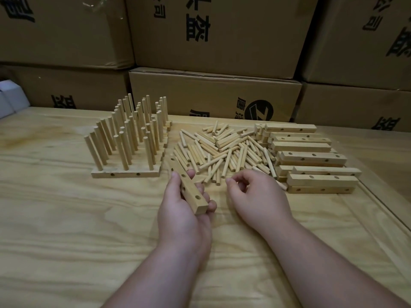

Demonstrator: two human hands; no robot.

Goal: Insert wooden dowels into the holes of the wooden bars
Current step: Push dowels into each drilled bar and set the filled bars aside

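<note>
Tabletop [66, 218]: bar [189, 190] within left fingers [200, 187]

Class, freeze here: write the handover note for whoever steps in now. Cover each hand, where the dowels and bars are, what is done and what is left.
Left hand: grip on one empty bar, holes showing, no dowel in it.
Right hand: fingers loosely curled, holding nothing, beside the loose dowel pile.
Done: finished bars with upright dowels stand at left on the table.
Left: fill the held bar, then the stack of empty bars at right.
</note>
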